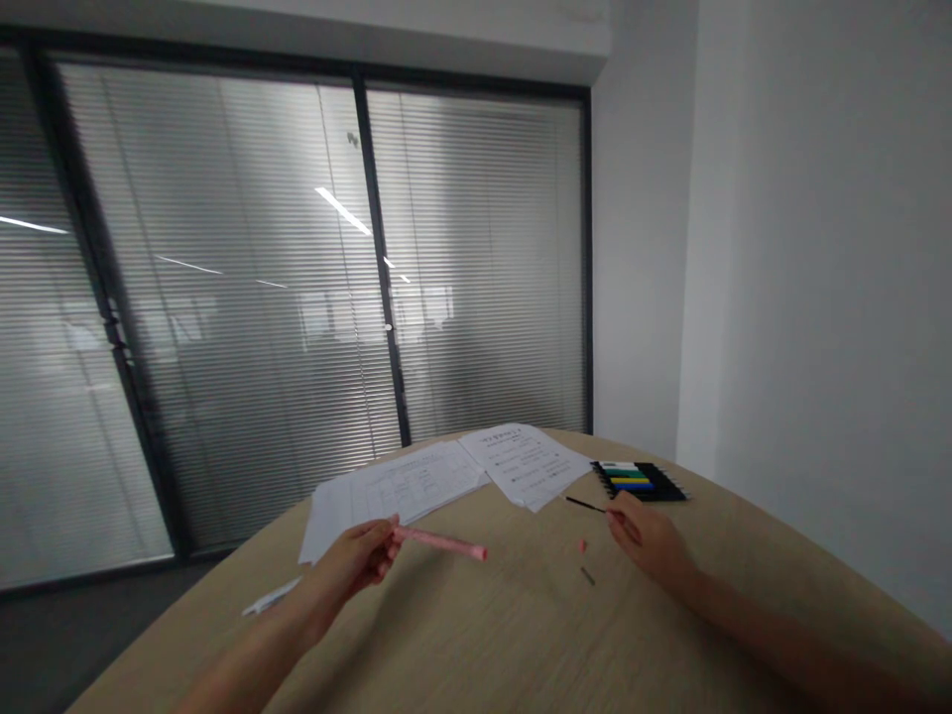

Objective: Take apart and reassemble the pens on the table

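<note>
Left hand [346, 565] has fingers [381, 555] curled round a pink pen barrel [438, 542] aimed at 3 o'clock; right hand [647, 540] pinches a thin black rod [584, 504] at 10 o'clock between its fingertips [616, 517], with a small pink piece [582, 545] and small grey piece [587, 575] at 9 o'clock on the wooden table [476, 645].

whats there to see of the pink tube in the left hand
The pink tube looks like a slim pen barrel, straight and round, of smooth plastic by its look. Its far end is blunt and slightly wider, and no tip shows there. Any markings are too small to tell. The left hand grips its near end in the fingers, so the rest sticks out to the right, held roughly level above the pale wood-grain table. Only that hand appears to touch it.
</note>
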Motion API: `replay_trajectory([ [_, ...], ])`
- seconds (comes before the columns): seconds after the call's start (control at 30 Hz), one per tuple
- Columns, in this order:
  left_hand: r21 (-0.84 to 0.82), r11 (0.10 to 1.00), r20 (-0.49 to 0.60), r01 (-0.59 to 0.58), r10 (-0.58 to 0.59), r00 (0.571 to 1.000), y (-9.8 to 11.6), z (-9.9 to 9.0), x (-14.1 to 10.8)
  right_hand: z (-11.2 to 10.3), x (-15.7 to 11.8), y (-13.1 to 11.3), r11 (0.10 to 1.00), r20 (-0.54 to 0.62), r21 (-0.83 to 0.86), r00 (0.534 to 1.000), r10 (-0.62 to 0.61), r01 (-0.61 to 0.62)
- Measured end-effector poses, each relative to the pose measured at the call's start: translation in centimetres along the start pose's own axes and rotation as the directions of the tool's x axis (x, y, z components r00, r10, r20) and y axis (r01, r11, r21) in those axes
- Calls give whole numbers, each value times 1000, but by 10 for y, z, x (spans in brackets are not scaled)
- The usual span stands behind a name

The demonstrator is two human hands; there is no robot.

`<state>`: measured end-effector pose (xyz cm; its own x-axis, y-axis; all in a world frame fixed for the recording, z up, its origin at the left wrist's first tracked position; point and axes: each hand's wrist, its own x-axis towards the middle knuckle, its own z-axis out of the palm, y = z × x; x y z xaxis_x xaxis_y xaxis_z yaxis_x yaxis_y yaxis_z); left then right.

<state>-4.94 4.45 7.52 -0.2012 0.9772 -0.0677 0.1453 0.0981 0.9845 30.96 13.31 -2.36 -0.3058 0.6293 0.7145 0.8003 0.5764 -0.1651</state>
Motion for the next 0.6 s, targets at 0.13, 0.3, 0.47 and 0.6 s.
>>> replay_trajectory([
  [0.13,-32,997,66,68,-66,996,-13,8,-4,-5,-8,-17,972,-184,-2,955,-232,236],
  [0.3,-9,999,68,48,-47,997,-23,14,-8,-13,-12,-41,914,-270,-26,877,-397,406],
  [0.47,-70,994,16,78,-77,997,-41,8,6,-16,-11,-46,904,-285,-28,863,-416,427],
  [0.6,-107,991,-3,86,-87,996,-50,5,12,-15,-12,-43,911,-250,-26,880,-405,412],
])
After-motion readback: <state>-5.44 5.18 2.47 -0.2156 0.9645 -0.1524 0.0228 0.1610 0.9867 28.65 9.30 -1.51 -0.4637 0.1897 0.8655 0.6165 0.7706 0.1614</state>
